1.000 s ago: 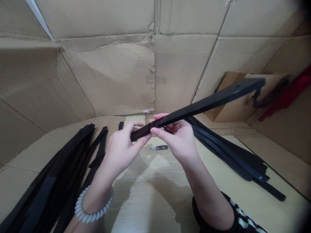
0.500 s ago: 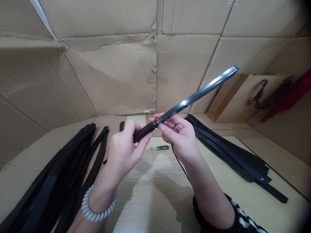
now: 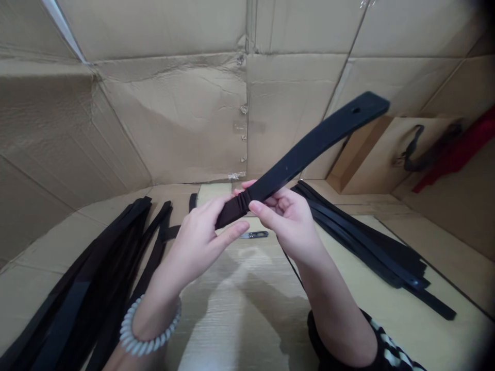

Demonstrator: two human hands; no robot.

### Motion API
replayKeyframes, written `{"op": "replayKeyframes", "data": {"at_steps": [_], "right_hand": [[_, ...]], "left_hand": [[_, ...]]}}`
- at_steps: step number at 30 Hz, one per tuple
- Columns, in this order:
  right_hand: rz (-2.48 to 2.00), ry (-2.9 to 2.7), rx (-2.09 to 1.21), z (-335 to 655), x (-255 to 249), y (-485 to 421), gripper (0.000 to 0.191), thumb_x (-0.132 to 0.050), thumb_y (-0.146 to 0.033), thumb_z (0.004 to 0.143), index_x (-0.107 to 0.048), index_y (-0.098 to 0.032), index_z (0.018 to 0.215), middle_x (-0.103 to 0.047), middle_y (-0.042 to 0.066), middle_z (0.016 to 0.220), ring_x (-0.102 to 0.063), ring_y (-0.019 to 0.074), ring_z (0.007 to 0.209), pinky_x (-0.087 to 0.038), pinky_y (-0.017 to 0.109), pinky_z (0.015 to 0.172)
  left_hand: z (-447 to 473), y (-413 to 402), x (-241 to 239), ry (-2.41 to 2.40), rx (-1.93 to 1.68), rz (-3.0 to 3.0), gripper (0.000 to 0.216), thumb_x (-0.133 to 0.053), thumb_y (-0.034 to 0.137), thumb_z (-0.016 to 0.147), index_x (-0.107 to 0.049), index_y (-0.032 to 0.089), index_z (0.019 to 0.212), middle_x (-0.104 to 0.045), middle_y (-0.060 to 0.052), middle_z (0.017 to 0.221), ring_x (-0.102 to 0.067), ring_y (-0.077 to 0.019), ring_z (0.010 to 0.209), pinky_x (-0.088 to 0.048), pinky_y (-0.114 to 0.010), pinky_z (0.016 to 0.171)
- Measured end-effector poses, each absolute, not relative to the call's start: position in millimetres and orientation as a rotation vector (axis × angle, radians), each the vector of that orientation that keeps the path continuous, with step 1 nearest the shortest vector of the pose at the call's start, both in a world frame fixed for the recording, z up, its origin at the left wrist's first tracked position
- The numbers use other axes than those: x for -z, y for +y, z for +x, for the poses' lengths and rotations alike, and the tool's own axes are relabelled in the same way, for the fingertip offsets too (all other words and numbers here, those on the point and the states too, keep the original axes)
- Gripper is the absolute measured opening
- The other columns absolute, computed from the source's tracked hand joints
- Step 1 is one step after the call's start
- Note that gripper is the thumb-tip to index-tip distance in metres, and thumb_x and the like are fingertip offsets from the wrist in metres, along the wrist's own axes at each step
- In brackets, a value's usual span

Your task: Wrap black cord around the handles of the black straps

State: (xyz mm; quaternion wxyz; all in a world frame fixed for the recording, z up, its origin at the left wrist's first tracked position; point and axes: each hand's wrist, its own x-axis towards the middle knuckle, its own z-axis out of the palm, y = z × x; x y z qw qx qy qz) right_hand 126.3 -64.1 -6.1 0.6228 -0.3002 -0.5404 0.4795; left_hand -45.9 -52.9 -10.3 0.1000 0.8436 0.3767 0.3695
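A flat black strap (image 3: 309,147) with a hole near its far end slants up to the right, its broad face turned toward me. A dark brown fabric sleeve (image 3: 234,207) covers its lower part and is bunched into folds near my right hand. My left hand (image 3: 197,234) is closed round the sleeved part, its thumb lifted along the near side. My right hand (image 3: 290,219) pinches the strap just past the folds, fingers behind and thumb at the lower edge. From under my right hand hangs a thin black cord (image 3: 290,262).
Thread snips (image 3: 258,234) lie on the table (image 3: 232,309) beyond my hands. Dark strips (image 3: 88,278) are piled at the left. More black straps (image 3: 359,237) lie at the right. Cardboard walls (image 3: 174,113) enclose the table, with a paper bag (image 3: 371,149) at the back right.
The strap has turned from edge-on to broad face toward me, showing its hole. My left hand has opened slightly, its thumb moving away from the sleeve. My right hand stays nearly in place.
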Motion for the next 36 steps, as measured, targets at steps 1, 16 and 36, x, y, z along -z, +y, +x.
{"op": "replayKeyframes", "data": {"at_steps": [1,16,36], "right_hand": [[-0.694,-1.244,-1.116,127,6,-64,0.027,-0.077,-0.026,0.074,-0.070,-0.019,0.100,-0.075,0.005,0.094,-0.064,0.0097,0.072,-0.050,0.020,0.059],[-0.755,-1.307,-1.021,119,6,-68,0.025,-0.071,-0.034,0.081,-0.071,-0.014,0.096,-0.072,0.005,0.084,-0.057,0.0086,0.063,-0.049,0.022,0.059],[-0.710,-1.252,-1.154,131,1,-69,0.018,-0.076,-0.030,0.079,-0.073,-0.020,0.093,-0.074,0.002,0.090,-0.068,0.0110,0.087,-0.054,0.021,0.075]], "left_hand": [[-49,-52,9,1.050,-1.057,2.470,0.031,-0.053,0.044,0.096,-0.060,0.020,0.114,-0.071,-0.001,0.090,-0.065,-0.0156,0.074,-0.045,-0.025,0.063],[-37,-60,15,1.640,-1.555,2.902,0.012,-0.063,0.022,0.085,-0.058,0.020,0.075,-0.060,0.001,0.061,-0.056,-0.0162,0.057,-0.034,-0.030,0.057],[-46,-51,16,1.455,-1.403,2.844,0.025,-0.066,0.031,0.088,-0.070,0.023,0.111,-0.078,-0.003,0.086,-0.067,-0.0210,0.068,-0.040,-0.035,0.064]]}}
